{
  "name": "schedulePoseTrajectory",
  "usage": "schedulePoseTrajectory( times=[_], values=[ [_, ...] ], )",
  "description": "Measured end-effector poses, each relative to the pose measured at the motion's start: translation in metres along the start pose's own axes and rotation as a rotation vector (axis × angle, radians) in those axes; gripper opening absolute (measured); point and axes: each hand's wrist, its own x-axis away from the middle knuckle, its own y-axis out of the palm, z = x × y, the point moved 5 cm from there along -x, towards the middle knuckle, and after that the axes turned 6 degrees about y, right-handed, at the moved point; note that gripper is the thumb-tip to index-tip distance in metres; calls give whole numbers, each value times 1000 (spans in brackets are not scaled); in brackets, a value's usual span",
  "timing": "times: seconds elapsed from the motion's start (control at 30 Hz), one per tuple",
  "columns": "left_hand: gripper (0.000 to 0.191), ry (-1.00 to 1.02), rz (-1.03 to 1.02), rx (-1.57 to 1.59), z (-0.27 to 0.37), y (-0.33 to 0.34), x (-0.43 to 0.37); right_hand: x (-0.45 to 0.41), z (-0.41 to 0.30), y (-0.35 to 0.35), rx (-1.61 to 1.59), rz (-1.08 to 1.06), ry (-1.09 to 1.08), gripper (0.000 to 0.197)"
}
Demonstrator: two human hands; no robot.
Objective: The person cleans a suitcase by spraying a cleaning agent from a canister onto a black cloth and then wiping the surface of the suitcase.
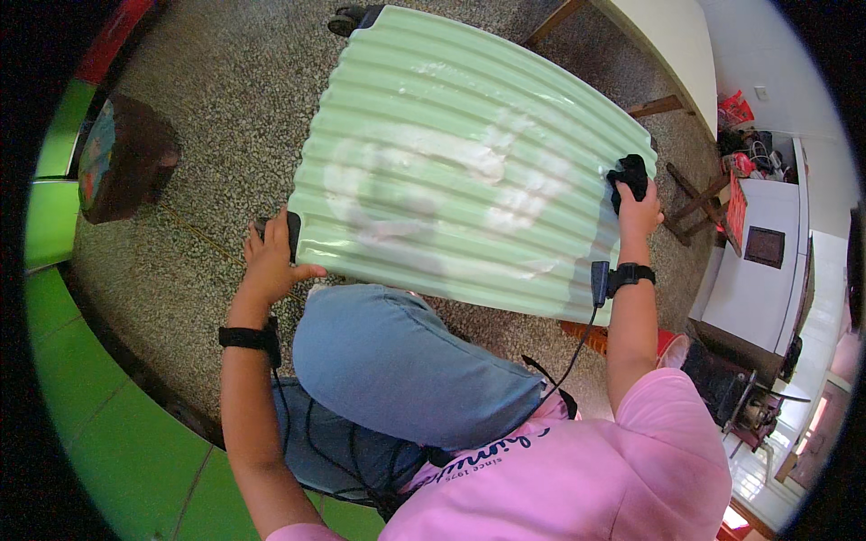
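Note:
A pale green ribbed hard-shell suitcase (433, 169) stands before my knees, its broad side facing up towards me. Smeared white foam (467, 149) covers much of the middle of that side. My right hand (638, 208) grips a bunched black cloth (629, 177) against the shell near the right edge. At the left lower corner, my left hand (276, 260) rests with fingers spread over a dark wheel housing (293, 237), the thumb on the shell's edge. Another black caster (345, 23) shows at the far left corner.
Speckled terrazzo floor (223, 135) lies under the suitcase. A dark block-like stool (128, 159) stands at left, beside green tiles (54, 223). At right are a wooden chair (703, 206), a white cabinet (764, 237) and a red bucket (671, 348). Cables run from both wrist straps.

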Motion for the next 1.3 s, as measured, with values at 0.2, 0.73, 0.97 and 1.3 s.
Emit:
schedulePoseTrajectory(
  times=[0.2,0.73,0.97,1.3],
  values=[
    [119,10,12,-33,9,-4,2,4,-25,32,129,251,-106,60],
    [115,-28,-30,-70,0,0,1,206,-321,119,-251,-160,-790,48],
    [115,-31,-87,-91,-6,9,-5,188,-378,143,-188,-112,-916,40],
    [122,-105,-192,-37,-13,9,-6,31,-251,103,-94,85,-481,40]
  ],
)
